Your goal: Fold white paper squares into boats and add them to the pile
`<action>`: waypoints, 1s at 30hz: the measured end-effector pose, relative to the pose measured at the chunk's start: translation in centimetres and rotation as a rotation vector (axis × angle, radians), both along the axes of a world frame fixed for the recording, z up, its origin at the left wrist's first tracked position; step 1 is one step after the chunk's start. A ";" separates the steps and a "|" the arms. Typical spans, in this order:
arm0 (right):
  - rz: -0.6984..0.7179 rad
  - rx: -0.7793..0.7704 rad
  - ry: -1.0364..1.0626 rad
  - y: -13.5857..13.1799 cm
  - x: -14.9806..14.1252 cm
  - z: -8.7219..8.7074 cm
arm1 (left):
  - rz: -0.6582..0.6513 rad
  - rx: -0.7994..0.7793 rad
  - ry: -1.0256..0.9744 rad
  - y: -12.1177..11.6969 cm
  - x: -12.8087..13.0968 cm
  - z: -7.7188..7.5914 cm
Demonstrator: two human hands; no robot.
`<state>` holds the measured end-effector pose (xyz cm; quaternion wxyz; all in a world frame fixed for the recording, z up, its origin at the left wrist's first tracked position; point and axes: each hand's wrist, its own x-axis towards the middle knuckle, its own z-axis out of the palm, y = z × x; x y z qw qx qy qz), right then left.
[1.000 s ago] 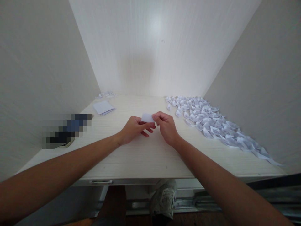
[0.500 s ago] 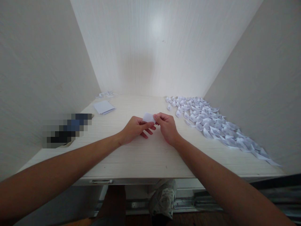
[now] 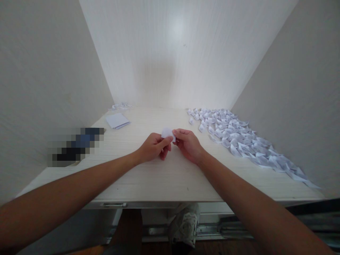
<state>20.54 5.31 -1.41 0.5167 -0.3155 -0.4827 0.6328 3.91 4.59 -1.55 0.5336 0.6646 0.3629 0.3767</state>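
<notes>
With a large heap of folded papers (image 3: 239, 140) lying at the right and a small stack of sheets (image 3: 117, 120) unfolded, the left hand (image 3: 154, 147) and right hand (image 3: 189, 144) pinch one paper slip (image 3: 167, 133) between fingertips, seemingly mid-fold.

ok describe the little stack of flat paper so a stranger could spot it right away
On the pale desk, look to the far left corner. The flat paper stack lies there, beyond a blurred dark object. Unlike the folded pieces heaped along the right, it is unfolded and squared.
</notes>
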 end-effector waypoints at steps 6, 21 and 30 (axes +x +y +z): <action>0.047 -0.016 0.042 -0.3 -0.2 0.1 | 0.052 0.076 0.054 -0.7 0.1 0.3; -0.060 0.009 -0.123 0.4 0.6 -0.4 | 0.030 0.107 0.096 -0.2 -0.5 0.2; -0.084 0.007 -0.157 1.3 1.5 -0.7 | 0.157 0.272 0.208 0.4 -1.4 0.6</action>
